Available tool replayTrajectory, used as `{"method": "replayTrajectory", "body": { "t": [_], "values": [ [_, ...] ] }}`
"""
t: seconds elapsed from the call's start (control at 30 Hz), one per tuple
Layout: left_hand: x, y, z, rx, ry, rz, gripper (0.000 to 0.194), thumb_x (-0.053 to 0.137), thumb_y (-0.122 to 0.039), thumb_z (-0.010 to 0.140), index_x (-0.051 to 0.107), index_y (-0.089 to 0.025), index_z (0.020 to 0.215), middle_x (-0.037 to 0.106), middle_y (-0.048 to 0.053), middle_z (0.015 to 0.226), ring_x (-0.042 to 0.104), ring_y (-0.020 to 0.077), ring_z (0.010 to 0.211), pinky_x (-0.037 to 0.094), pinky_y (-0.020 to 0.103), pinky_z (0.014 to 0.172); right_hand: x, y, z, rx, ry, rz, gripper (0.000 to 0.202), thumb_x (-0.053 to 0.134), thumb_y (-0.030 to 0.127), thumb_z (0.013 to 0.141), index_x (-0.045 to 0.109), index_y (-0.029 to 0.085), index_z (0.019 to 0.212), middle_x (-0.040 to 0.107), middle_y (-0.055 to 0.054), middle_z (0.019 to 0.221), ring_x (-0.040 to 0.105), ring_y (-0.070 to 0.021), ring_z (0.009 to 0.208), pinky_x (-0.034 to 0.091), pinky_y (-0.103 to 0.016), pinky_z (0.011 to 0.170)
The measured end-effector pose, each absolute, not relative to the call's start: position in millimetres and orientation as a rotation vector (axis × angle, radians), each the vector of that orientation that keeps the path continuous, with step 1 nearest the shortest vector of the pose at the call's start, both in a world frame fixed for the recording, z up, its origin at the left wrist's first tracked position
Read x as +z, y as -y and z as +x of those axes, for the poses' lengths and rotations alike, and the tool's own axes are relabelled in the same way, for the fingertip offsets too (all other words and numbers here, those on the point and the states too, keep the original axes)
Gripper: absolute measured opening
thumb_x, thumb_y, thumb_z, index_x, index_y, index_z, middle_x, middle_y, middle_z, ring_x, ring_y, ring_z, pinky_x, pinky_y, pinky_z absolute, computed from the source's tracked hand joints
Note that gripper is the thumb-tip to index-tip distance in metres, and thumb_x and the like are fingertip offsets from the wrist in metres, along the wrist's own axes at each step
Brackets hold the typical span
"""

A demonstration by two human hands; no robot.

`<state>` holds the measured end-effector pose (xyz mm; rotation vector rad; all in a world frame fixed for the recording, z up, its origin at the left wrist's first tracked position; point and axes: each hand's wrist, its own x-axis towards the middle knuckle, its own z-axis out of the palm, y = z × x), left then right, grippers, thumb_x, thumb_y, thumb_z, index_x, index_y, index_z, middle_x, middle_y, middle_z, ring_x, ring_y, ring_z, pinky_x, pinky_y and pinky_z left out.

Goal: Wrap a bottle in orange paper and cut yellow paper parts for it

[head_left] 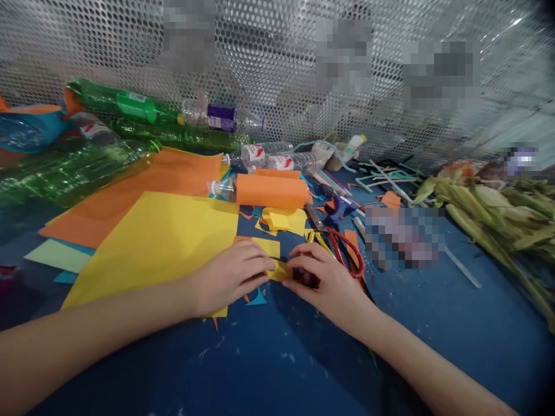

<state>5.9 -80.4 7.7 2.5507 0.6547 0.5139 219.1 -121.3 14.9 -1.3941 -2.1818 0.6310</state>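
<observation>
A small piece of yellow paper (280, 271) lies between my two hands, low over the blue table. My left hand (234, 270) is closed, its fingertips on the paper's left end. From the other side my right hand (327, 283) pinches the right end between thumb and fingers. Just behind them lies another yellow paper piece (269, 247). Red-handled scissors (356, 254) rest beyond my right hand. A large yellow sheet (173, 237) spreads under and beside my left hand. Farther back, a plastic bottle wrapped in orange paper (271, 190) lies on its side.
Green bottles (82, 167) and clear bottles (277, 159) line the back by a perforated metal wall (269, 69). A blue glue gun (340, 209) lies among paper scraps. Drinking straws (381, 173) and corn husks (498, 202) are at right. An orange sheet (117, 202) lies left.
</observation>
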Motion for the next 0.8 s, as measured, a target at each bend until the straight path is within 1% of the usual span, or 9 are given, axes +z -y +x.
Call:
{"method": "replayTrajectory", "body": {
  "t": [0.1, 0.17, 0.3, 0.4, 0.5, 0.63, 0.7, 0.8],
  "values": [
    [5.3, 79.4, 6.0, 0.539, -0.657, 2.552, 0.019, 0.042, -0.025, 0.090, 0.054, -0.018, 0.103, 0.058, 0.006, 0.093, 0.051, 0.0177, 0.090, 0.041, 0.031, 0.082, 14.8, 121.5, 218.8, 0.590, 2.214, -1.343, 0.007, 0.059, 0.022, 0.079, 0.062, 0.023, 0.085, 0.055, -0.005, 0.098, 0.056, -0.0156, 0.083, 0.050, -0.031, 0.074],
    [3.9, 78.9, 5.9, 0.571, -0.643, 2.553, 0.020, 0.041, -0.025, 0.091, 0.053, -0.019, 0.105, 0.059, 0.005, 0.091, 0.052, 0.0170, 0.089, 0.041, 0.031, 0.081, 15.1, 122.2, 217.9, 0.568, 2.228, -1.303, 0.007, 0.059, 0.023, 0.079, 0.061, 0.022, 0.086, 0.057, -0.005, 0.095, 0.056, -0.0163, 0.085, 0.049, -0.032, 0.077],
    [3.1, 78.4, 5.9, 0.586, -0.631, 2.570, 0.020, 0.039, -0.022, 0.091, 0.053, -0.018, 0.105, 0.059, 0.005, 0.090, 0.052, 0.0163, 0.087, 0.042, 0.031, 0.081, 14.5, 122.4, 216.3, 0.556, 2.246, -1.263, 0.008, 0.056, 0.018, 0.081, 0.062, 0.021, 0.085, 0.059, -0.004, 0.089, 0.058, -0.0148, 0.082, 0.049, -0.030, 0.076],
    [4.8, 78.3, 6.8, 0.564, -0.643, 2.582, 0.018, 0.040, -0.021, 0.090, 0.054, -0.017, 0.101, 0.059, 0.005, 0.089, 0.051, 0.0165, 0.086, 0.042, 0.031, 0.079, 14.3, 122.0, 215.3, 0.543, 2.218, -1.281, 0.010, 0.054, 0.016, 0.082, 0.063, 0.021, 0.082, 0.060, -0.003, 0.086, 0.058, -0.0137, 0.079, 0.050, -0.028, 0.075],
    [5.8, 78.4, 7.7, 0.549, -0.623, 2.606, 0.017, 0.040, -0.019, 0.090, 0.055, -0.016, 0.096, 0.057, 0.005, 0.087, 0.049, 0.0165, 0.085, 0.041, 0.031, 0.079, 15.8, 122.8, 213.6, 0.551, 2.172, -1.329, 0.008, 0.056, 0.015, 0.079, 0.062, 0.020, 0.078, 0.059, -0.003, 0.083, 0.058, -0.0132, 0.077, 0.049, -0.027, 0.073],
    [4.1, 78.8, 7.1, 0.559, -0.600, 2.636, 0.020, 0.039, -0.017, 0.090, 0.059, -0.017, 0.093, 0.056, 0.006, 0.085, 0.048, 0.0169, 0.085, 0.040, 0.032, 0.079, 17.9, 124.4, 211.0, 0.592, 2.146, -1.404, 0.007, 0.056, 0.013, 0.077, 0.058, 0.019, 0.073, 0.056, -0.002, 0.079, 0.055, -0.0116, 0.070, 0.047, -0.024, 0.064],
    [3.0, 78.8, 6.4, 0.576, -0.600, 2.638, 0.022, 0.039, -0.016, 0.090, 0.060, -0.018, 0.094, 0.056, 0.006, 0.086, 0.047, 0.0170, 0.086, 0.040, 0.031, 0.078, 17.9, 124.4, 210.6, 0.604, 2.141, -1.424, 0.007, 0.056, 0.012, 0.077, 0.056, 0.019, 0.074, 0.055, -0.001, 0.079, 0.053, -0.0107, 0.066, 0.046, -0.023, 0.061],
    [2.3, 78.3, 5.6, 0.581, -0.601, 2.641, 0.022, 0.040, -0.016, 0.090, 0.060, -0.019, 0.097, 0.055, 0.006, 0.088, 0.046, 0.0174, 0.087, 0.041, 0.031, 0.078, 17.3, 123.8, 211.6, 0.612, 2.144, -1.427, 0.010, 0.054, 0.010, 0.077, 0.054, 0.020, 0.078, 0.054, 0.000, 0.079, 0.052, -0.0103, 0.066, 0.045, -0.023, 0.060]
  ]
}}
